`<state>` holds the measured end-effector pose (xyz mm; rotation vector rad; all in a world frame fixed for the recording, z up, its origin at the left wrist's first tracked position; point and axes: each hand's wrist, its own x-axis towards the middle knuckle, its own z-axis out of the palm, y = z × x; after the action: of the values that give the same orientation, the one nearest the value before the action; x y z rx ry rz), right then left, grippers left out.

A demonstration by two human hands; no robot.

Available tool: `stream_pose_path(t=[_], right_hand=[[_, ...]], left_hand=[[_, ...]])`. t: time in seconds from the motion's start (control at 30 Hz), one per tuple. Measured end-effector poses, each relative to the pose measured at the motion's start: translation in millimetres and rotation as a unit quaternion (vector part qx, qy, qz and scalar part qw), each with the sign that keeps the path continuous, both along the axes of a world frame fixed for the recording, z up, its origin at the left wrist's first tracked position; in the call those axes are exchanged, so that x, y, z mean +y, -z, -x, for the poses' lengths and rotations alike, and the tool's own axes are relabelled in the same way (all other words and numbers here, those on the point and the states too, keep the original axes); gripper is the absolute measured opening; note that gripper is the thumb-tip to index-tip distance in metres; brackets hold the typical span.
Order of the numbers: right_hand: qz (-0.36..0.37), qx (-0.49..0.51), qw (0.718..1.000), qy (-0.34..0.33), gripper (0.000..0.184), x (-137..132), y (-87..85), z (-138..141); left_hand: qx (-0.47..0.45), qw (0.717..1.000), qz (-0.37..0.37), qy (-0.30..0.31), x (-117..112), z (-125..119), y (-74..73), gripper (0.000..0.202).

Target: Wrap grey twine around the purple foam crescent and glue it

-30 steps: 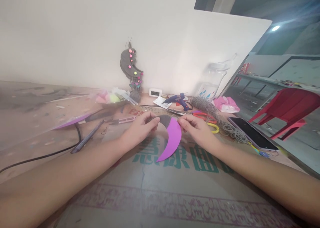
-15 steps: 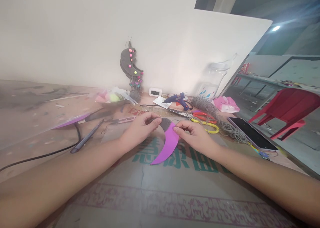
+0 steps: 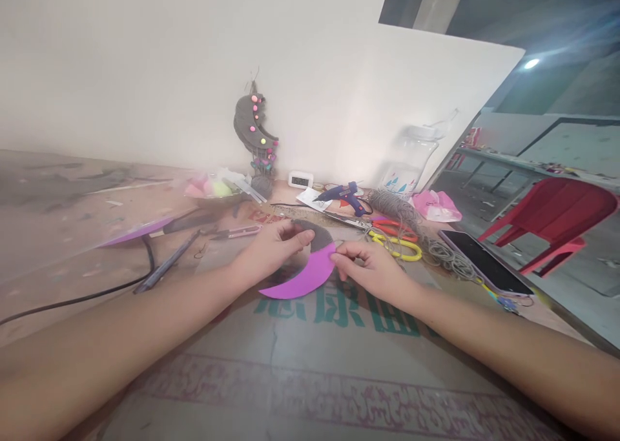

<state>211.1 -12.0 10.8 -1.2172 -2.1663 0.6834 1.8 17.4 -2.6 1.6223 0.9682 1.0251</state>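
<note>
A purple crescent cutout [image 3: 303, 279] is held above the table, its upper part covered by a wrap of grey yarn [image 3: 317, 234]. My left hand [image 3: 285, 241] is closed around the wrapped end, thumb on top. My right hand [image 3: 361, 260] pinches at the crescent's outer edge, where the wrap stops; the thin yarn strand between its fingertips is barely visible. Beyond it, yellow-handled scissors [image 3: 411, 250] and red-handled scissors [image 3: 397, 228] lie beside a loose heap of grey yarn.
A blue glue gun [image 3: 343, 195], a small white clock [image 3: 300, 179] and a bottle [image 3: 407, 160] stand at the back. A decorated grey crescent [image 3: 249, 124] hangs on the wall. At the right lies a phone [image 3: 487, 263]; at the left, a pen [image 3: 167, 263] and a black cable [image 3: 97, 299].
The crescent has turned so its purple tip points further left and lies flatter. My right hand has shifted slightly left and down along its edge. My left hand keeps its hold.
</note>
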Motion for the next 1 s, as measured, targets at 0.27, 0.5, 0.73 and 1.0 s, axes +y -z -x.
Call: stream_pose_path(t=[0.27, 0.5, 0.73, 1.0], right_hand=[[-0.095, 0.083, 0.991, 0.044, 0.028, 1, 3.0, -6], [0.003, 0.132, 0.991, 0.012, 0.03, 5, 6.3, -7], [-0.021, 0.118, 0.992, 0.032, 0.021, 10, 8.0, -7], [-0.073, 0.08, 0.993, 0.041, 0.014, 12, 3.2, -8]], left_hand=[[0.044, 0.999, 0.028, 0.005, 1, 3, 0.5, 0.043], [0.033, 0.998, 0.038, 0.024, 1, 2, 0.9, 0.039], [0.043, 0.998, 0.04, 0.03, 3, 3, 0.3, 0.04], [0.045, 0.997, 0.035, 0.043, 2, 3, 0.6, 0.042]])
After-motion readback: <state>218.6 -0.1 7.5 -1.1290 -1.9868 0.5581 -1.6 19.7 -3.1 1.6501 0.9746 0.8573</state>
